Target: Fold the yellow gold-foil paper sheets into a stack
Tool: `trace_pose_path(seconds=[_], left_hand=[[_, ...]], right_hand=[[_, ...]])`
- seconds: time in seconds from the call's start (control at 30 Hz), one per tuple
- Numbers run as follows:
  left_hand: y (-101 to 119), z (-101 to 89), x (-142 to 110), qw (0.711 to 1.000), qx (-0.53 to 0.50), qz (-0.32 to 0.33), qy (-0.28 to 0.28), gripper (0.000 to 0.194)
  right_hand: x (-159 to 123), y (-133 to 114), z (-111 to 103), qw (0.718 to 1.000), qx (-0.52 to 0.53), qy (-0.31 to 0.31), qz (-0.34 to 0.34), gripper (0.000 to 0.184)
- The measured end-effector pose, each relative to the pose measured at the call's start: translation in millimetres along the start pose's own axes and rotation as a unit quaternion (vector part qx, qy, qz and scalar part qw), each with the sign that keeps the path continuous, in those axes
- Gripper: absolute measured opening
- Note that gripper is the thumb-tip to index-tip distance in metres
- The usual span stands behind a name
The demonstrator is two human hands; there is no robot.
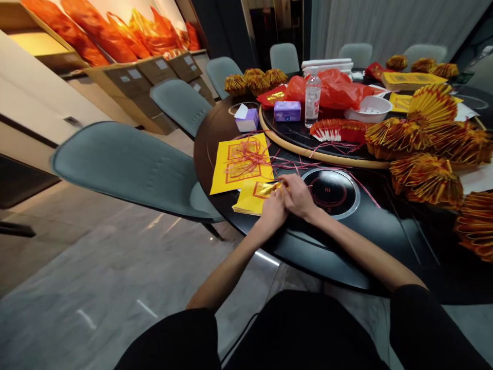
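Note:
My left hand and my right hand meet at the near edge of the round black table. Their fingers are closed together on a piece of gold-faced yellow joss paper, which my knuckles partly cover. Under and beside it lies a small stack of yellow joss paper. Just beyond is a larger yellow sheet with red printed frames, and a tangle of thin pink-red strings rests on top.
A round inset plate sits right of my hands. Folded gold paper fans crowd the right side. On the turntable stand a water bottle, a purple tissue pack, a white basket and red plastic bags. Grey chairs surround the table.

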State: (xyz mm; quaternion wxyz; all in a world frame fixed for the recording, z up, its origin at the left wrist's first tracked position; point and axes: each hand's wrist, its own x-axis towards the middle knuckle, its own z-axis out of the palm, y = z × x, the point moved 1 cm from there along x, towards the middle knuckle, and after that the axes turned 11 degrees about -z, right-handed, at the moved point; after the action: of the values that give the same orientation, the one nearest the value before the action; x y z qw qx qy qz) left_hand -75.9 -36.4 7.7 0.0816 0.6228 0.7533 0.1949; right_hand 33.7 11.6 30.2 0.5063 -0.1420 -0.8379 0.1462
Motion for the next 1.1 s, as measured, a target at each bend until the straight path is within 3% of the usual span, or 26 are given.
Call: trace_pose_path(seconds=[0.1, 0.2, 0.33, 0.43, 0.5, 0.57, 0.67, 0.77, 0.87, 1.0, 1.1], left_hand=[[-15.0, -26.5, 16.4, 0.999, -0.015, 0.014, -0.034, 0.078], [-36.3, -59.8, 30.8, 0.987, -0.162, -0.011, -0.019, 0.081], [-50.3, -110.4, 29.1, 0.908, -0.410, -0.086, 0.016, 0.088], [-35.1, -140.2, 19.6, 0.839, -0.533, -0.084, 0.066, 0.094], [-14.7, -143.6, 22.0, 0.808, -0.581, -0.069, 0.066, 0.095], [9.7, -129.4, 35.8, 0.780, -0.623, -0.049, 0.044, 0.093], [46.3, -82.5, 72.4, 0.738, -0.674, -0.036, 0.006, 0.090], [75.5, -27.7, 109.0, 0.707, -0.703, -0.068, -0.044, 0.090], [90.7, 15.8, 127.8, 0.679, -0.718, -0.094, -0.121, 0.090], [90.2, 52.3, 123.1, 0.636, -0.738, -0.111, -0.193, 0.078], [84.9, 67.1, 113.3, 0.633, -0.730, -0.122, -0.228, 0.067]], right_hand=[[-40.3, 27.7, -44.9, 0.992, 0.008, 0.063, 0.108, 0.026], [-69.4, 43.4, -76.0, 0.974, 0.019, 0.098, 0.206, 0.026], [-80.5, 51.0, -91.9, 0.949, 0.089, 0.123, 0.276, 0.033], [-77.0, 49.3, -90.6, 0.923, 0.189, 0.120, 0.312, 0.043], [-71.2, 45.6, -91.3, 0.891, 0.280, 0.111, 0.341, 0.054], [-63.3, 42.1, -99.0, 0.843, 0.384, 0.101, 0.363, 0.065], [-53.0, 43.5, -127.8, 0.792, 0.478, 0.126, 0.357, 0.077], [-54.8, 58.6, -165.0, 0.789, 0.460, 0.193, 0.360, 0.079], [-70.0, 82.0, -190.0, 0.779, 0.387, 0.237, 0.432, 0.065], [-87.8, 100.5, -189.0, 0.753, 0.386, 0.220, 0.485, 0.054], [-88.4, 97.5, -174.6, 0.734, 0.444, 0.208, 0.470, 0.060]])
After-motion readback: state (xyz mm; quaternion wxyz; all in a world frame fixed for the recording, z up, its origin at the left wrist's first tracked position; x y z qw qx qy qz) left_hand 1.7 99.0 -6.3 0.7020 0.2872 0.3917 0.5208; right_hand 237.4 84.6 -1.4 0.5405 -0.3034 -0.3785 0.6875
